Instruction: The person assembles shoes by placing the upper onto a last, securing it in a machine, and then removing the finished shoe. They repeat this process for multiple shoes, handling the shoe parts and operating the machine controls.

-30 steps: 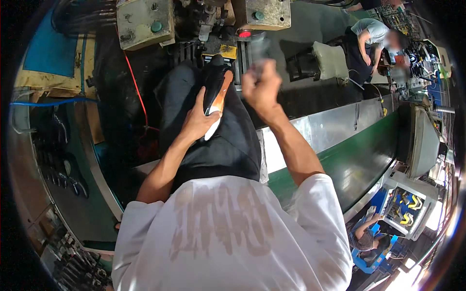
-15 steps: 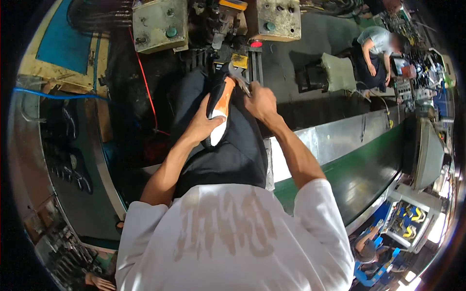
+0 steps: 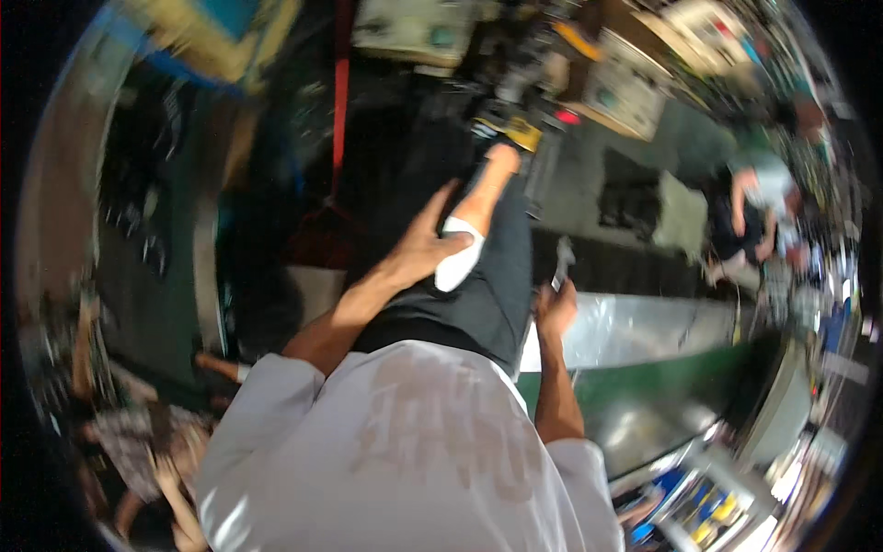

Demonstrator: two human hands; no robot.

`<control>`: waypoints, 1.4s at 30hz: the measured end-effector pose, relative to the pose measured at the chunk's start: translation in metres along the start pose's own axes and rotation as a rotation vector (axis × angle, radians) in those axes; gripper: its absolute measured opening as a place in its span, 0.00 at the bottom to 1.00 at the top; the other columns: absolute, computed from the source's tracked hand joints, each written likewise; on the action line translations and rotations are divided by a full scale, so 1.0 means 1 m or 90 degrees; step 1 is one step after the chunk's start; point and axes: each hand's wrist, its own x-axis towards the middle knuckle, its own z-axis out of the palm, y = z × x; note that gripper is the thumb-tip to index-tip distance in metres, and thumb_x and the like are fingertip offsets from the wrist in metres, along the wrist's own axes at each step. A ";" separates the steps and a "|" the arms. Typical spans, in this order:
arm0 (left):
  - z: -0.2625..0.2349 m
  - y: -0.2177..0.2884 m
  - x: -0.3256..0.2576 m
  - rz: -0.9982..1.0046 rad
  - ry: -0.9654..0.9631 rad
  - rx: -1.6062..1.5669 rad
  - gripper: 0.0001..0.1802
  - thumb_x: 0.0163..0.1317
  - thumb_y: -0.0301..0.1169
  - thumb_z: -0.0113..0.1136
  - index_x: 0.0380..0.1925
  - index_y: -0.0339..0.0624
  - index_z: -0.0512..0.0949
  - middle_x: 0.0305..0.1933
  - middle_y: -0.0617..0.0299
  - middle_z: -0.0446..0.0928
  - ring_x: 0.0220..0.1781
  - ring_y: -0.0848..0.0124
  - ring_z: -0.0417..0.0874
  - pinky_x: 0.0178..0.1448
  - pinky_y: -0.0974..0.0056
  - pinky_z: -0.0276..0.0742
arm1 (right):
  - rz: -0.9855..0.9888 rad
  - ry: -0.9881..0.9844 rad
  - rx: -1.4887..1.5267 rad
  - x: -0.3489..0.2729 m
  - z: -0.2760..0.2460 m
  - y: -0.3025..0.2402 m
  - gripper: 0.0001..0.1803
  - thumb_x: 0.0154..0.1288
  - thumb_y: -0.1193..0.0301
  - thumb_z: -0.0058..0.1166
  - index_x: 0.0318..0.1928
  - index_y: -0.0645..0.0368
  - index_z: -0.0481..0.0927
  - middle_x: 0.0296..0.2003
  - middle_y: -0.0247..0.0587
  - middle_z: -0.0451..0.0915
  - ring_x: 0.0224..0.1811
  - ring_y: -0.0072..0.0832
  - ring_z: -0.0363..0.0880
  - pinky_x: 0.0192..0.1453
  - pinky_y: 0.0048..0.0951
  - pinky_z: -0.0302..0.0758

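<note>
My left hand (image 3: 418, 253) is closed around the heel end of a black shoe (image 3: 480, 201), held sole up over my dark-trousered lap. Its bottom shows orange-brown toward the far end and white at the near end, with my thumb lying across the white part. Off to the right, my right hand (image 3: 556, 313) grips metal pincers (image 3: 563, 260) by the handles, apart from the shoe. The jaws point away from me, and motion blur hides whether they are open.
Ahead stands a machine with yellow blocks (image 3: 522, 134) and control boxes (image 3: 630, 87). A green conveyor (image 3: 658, 386) with a metal side runs right. Dark shoes (image 3: 138, 212) lie on the left. A seated person (image 3: 759, 198) is at far right; another person's arm (image 3: 175, 488) shows lower left.
My right hand has drawn the pincers back from the shoe, toward me and to the right. My left hand still holds the shoe. The whole view has turned and blurred.
</note>
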 end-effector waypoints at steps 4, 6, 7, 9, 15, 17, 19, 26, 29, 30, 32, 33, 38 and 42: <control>-0.025 0.033 -0.046 0.074 0.031 -0.024 0.54 0.65 0.31 0.74 0.84 0.34 0.50 0.84 0.44 0.59 0.84 0.57 0.61 0.85 0.56 0.57 | 0.158 -0.106 0.000 -0.057 -0.046 0.050 0.26 0.72 0.56 0.65 0.54 0.69 0.82 0.41 0.56 0.89 0.41 0.42 0.88 0.44 0.44 0.83; -0.056 0.037 -0.085 0.133 0.103 -0.009 0.55 0.65 0.32 0.74 0.84 0.34 0.50 0.84 0.43 0.59 0.84 0.56 0.61 0.86 0.56 0.56 | 0.072 -0.034 -0.237 -0.085 -0.041 0.118 0.31 0.73 0.47 0.58 0.47 0.70 0.85 0.43 0.62 0.88 0.45 0.57 0.86 0.51 0.57 0.79; -0.064 0.031 -0.104 0.131 0.154 -0.071 0.55 0.65 0.32 0.74 0.84 0.34 0.50 0.84 0.43 0.59 0.85 0.56 0.61 0.86 0.56 0.55 | 0.028 -0.152 -0.311 -0.077 -0.052 0.148 0.34 0.72 0.44 0.58 0.48 0.68 0.86 0.47 0.63 0.86 0.51 0.59 0.84 0.56 0.57 0.78; -0.107 0.026 -0.130 0.160 0.284 0.096 0.56 0.62 0.32 0.75 0.84 0.34 0.51 0.84 0.40 0.59 0.85 0.55 0.61 0.86 0.56 0.54 | 0.010 -0.087 -0.477 -0.088 -0.036 0.109 0.29 0.70 0.50 0.65 0.55 0.65 0.81 0.52 0.61 0.81 0.57 0.59 0.78 0.61 0.60 0.76; -0.171 0.015 -0.232 -0.018 0.698 0.192 0.58 0.59 0.31 0.78 0.83 0.34 0.53 0.82 0.41 0.63 0.83 0.56 0.64 0.85 0.57 0.58 | -0.320 -0.073 -0.204 0.076 -0.009 0.043 0.26 0.75 0.58 0.59 0.61 0.67 0.81 0.58 0.62 0.80 0.59 0.58 0.80 0.65 0.56 0.75; -0.182 0.006 -0.268 0.037 0.799 0.134 0.51 0.62 0.29 0.77 0.81 0.31 0.57 0.78 0.43 0.69 0.80 0.58 0.69 0.82 0.59 0.63 | -0.268 -0.116 0.000 0.092 0.008 -0.060 0.24 0.78 0.62 0.56 0.63 0.70 0.81 0.55 0.61 0.84 0.57 0.54 0.84 0.64 0.46 0.78; -0.191 -0.005 -0.307 -0.019 0.925 0.324 0.48 0.65 0.29 0.75 0.79 0.30 0.59 0.77 0.39 0.70 0.79 0.57 0.70 0.82 0.59 0.63 | -0.380 -0.182 0.006 0.106 0.018 -0.135 0.24 0.79 0.63 0.56 0.64 0.70 0.80 0.56 0.59 0.85 0.56 0.48 0.86 0.63 0.42 0.79; -0.183 -0.059 -0.395 -0.197 1.116 0.107 0.51 0.69 0.34 0.72 0.83 0.33 0.52 0.73 0.43 0.71 0.68 0.60 0.78 0.70 0.61 0.75 | -0.497 -0.296 0.051 0.148 0.098 -0.195 0.21 0.80 0.65 0.55 0.62 0.68 0.81 0.56 0.53 0.86 0.54 0.42 0.86 0.59 0.40 0.81; -0.182 -0.080 -0.402 -0.266 1.126 0.188 0.52 0.68 0.35 0.73 0.83 0.33 0.52 0.77 0.41 0.67 0.73 0.57 0.74 0.76 0.59 0.70 | -0.640 -0.207 -0.048 0.142 0.110 -0.192 0.17 0.76 0.71 0.54 0.60 0.62 0.84 0.51 0.53 0.86 0.53 0.49 0.84 0.61 0.46 0.78; -0.184 -0.089 -0.402 -0.286 1.122 0.222 0.51 0.68 0.35 0.73 0.83 0.33 0.52 0.78 0.41 0.65 0.75 0.55 0.73 0.78 0.58 0.68 | -0.684 -0.203 0.000 0.137 0.109 -0.198 0.17 0.71 0.74 0.54 0.58 0.61 0.84 0.50 0.53 0.85 0.53 0.53 0.81 0.62 0.51 0.75; -0.188 -0.093 -0.393 -0.306 1.122 0.272 0.50 0.68 0.34 0.72 0.82 0.33 0.53 0.78 0.39 0.66 0.78 0.51 0.70 0.82 0.58 0.61 | -0.670 -0.209 0.003 0.140 0.112 -0.202 0.18 0.72 0.73 0.54 0.59 0.60 0.84 0.51 0.53 0.85 0.54 0.52 0.81 0.62 0.50 0.75; -0.189 -0.096 -0.390 -0.296 1.120 0.280 0.50 0.68 0.34 0.72 0.82 0.33 0.53 0.77 0.39 0.66 0.78 0.51 0.70 0.82 0.58 0.61 | -0.661 -0.210 0.003 0.143 0.111 -0.202 0.18 0.72 0.72 0.54 0.59 0.60 0.84 0.51 0.52 0.85 0.54 0.52 0.81 0.62 0.50 0.75; -0.188 -0.123 -0.380 -0.197 1.128 0.250 0.50 0.67 0.36 0.72 0.82 0.33 0.54 0.76 0.37 0.68 0.78 0.50 0.70 0.82 0.58 0.61 | -0.606 -0.210 0.016 0.146 0.101 -0.190 0.19 0.71 0.73 0.53 0.60 0.59 0.84 0.51 0.52 0.85 0.55 0.53 0.81 0.63 0.50 0.75; -0.225 -0.154 -0.379 -0.182 1.126 0.271 0.52 0.67 0.41 0.73 0.83 0.38 0.53 0.78 0.35 0.68 0.80 0.47 0.70 0.81 0.56 0.62 | -0.593 -0.196 0.035 0.133 0.094 -0.202 0.20 0.70 0.74 0.53 0.60 0.59 0.84 0.51 0.51 0.85 0.55 0.52 0.81 0.63 0.49 0.76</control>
